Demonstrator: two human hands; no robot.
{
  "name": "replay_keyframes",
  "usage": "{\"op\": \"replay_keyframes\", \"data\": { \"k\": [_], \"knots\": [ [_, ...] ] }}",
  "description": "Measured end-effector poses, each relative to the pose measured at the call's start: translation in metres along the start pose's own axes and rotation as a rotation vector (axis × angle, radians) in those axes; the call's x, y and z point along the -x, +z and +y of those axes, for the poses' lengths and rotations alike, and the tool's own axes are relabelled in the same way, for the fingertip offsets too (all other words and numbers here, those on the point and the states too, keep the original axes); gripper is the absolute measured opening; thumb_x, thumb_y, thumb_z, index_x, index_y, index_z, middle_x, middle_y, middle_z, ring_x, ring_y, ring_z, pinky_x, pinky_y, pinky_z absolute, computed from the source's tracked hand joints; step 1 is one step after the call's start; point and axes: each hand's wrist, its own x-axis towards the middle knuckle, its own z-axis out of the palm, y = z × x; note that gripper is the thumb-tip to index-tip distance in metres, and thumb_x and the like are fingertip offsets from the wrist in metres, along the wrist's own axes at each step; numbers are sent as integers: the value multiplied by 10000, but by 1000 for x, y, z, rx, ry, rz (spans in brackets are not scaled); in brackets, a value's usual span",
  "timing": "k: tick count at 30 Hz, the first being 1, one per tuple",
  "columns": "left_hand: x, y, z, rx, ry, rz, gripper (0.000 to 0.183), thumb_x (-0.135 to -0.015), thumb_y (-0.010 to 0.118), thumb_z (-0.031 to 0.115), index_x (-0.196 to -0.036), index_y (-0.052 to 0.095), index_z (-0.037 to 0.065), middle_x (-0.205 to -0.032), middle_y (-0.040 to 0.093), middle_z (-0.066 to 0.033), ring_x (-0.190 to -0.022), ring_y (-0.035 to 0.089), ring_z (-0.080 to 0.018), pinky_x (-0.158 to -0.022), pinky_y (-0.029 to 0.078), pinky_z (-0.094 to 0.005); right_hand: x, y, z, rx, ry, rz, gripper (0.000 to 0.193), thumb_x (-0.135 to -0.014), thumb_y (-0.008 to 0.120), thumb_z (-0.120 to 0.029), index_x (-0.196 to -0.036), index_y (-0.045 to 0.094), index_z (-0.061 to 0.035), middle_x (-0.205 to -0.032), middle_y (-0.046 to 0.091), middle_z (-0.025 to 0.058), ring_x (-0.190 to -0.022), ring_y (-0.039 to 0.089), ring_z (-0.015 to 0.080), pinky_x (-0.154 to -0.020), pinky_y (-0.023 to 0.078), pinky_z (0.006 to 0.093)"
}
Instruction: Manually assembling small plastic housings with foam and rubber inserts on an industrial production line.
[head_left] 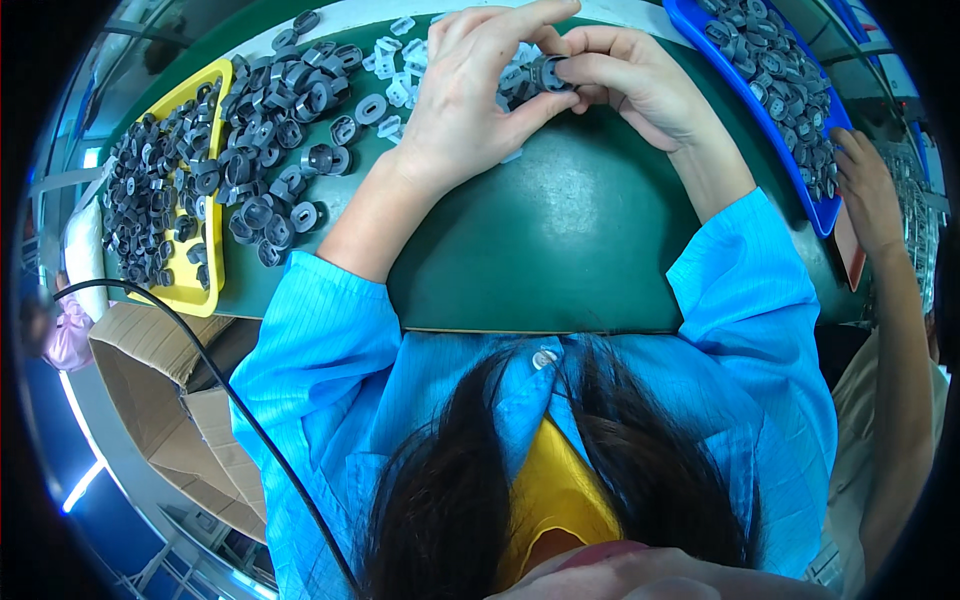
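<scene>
At the far middle of the green table, my two hands meet over a small dark grey ring-shaped plastic part (546, 76). My right hand (640, 88) pinches it between thumb and fingers. My left hand (465, 100) is curled round its left side, with the thumb below and fingertips partly hidden behind. Under and behind my left hand lie small clear plastic pieces (395, 68). A loose heap of similar dark grey parts (265, 130) spreads to the left of my left hand, and a flat grey oval ring (371, 109) lies close to my wrist.
A yellow tray (215, 255) full of small dark parts stands at the left. At the right is a blue tray (822, 212) of grey parts, with another person's hand (866, 190) at its edge. An open cardboard box (150, 400) and a black cable (215, 370) are lower left.
</scene>
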Motion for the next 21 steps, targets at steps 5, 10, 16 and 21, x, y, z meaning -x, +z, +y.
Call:
{"op": "replay_keyframes", "data": {
  "k": [5, 10, 16, 21],
  "knots": [
    [-2, -7, 5, 94, -31, 43, 614, -712, 883, 98, -1285, 665, 83, -1085, 694, -76, -1046, 626, -291, -964, 439, -430, -1, -2, -7, 143, -36, -96, 85, -949, 696, -138, -939, 678, -56, -867, 676, -3, -771, 658, 85, -718, 520, 216],
    [-5, -16, -2, 41, -16, -151, 690, -724, 911, 212, -1363, 660, 142, -1146, 751, -46, -1177, 644, -252, -1056, 465, -427, 2, -5, -11, 200, -26, -147, 281, -870, 766, -159, -1100, 711, -6, -860, 713, 34, -763, 668, 94, -685, 550, 248],
    [-8, -16, -8, 53, 73, -214, 627, -703, 888, 141, -1295, 685, 119, -1102, 719, -56, -1086, 638, -260, -1002, 450, -420, -3, -10, 5, 467, -162, -92, 387, -871, 725, -85, -1245, 686, 7, -973, 689, 29, -808, 646, 101, -738, 530, 270],
    [-10, -18, -6, 56, -39, -126, 555, -681, 818, 56, -1223, 714, 113, -1049, 665, -45, -987, 613, -230, -958, 417, -402, -1, 2, -4, 27, -72, -4, 279, -915, 699, -99, -1172, 696, 10, -926, 726, 58, -814, 684, 117, -778, 551, 266]
  ]
}}
